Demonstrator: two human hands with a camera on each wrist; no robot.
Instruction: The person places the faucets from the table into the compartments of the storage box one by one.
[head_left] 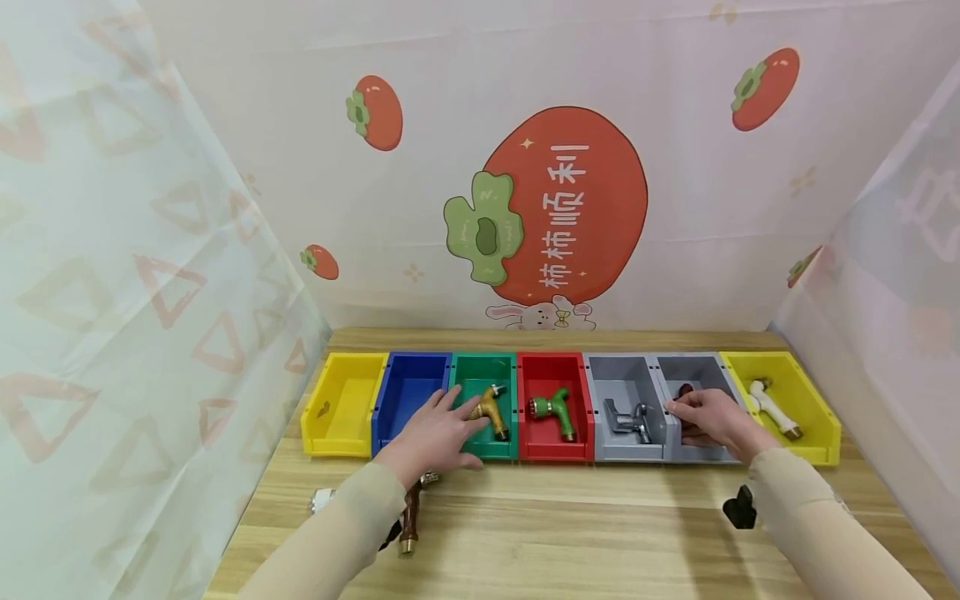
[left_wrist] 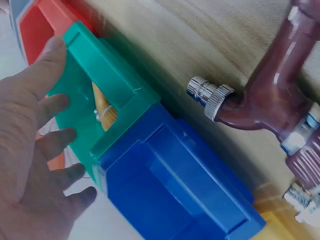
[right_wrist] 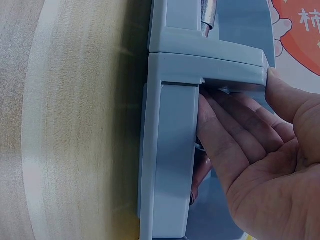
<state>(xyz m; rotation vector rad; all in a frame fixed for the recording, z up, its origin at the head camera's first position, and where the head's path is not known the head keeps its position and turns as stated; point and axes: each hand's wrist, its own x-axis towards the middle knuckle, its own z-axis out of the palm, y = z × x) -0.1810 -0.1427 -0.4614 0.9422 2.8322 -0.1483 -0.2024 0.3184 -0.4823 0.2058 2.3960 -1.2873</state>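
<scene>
My left hand (head_left: 442, 433) hovers with spread fingers over the front of the green bin (left_wrist: 130, 107), where a gold-coloured faucet (head_left: 491, 412) lies. In the left wrist view its thumb is by the bin's front rim, and nothing is in the palm. My right hand (head_left: 716, 417) reaches into the right-hand grey bin (right_wrist: 175, 165). Its thumb presses the top of the side wall while the fingers lie inside, so it pinches that wall. A dark red faucet (right_wrist: 201, 172) shows partly below these fingers; the rest is hidden.
Left of these stand a blue bin (head_left: 414, 375) and a yellow bin (head_left: 348, 392). A red bin holds a green faucet (head_left: 557, 414), the other grey bin a chrome faucet (head_left: 632, 421), the right yellow bin a white faucet (head_left: 772, 408). A brown faucet (left_wrist: 260, 100) lies on the table.
</scene>
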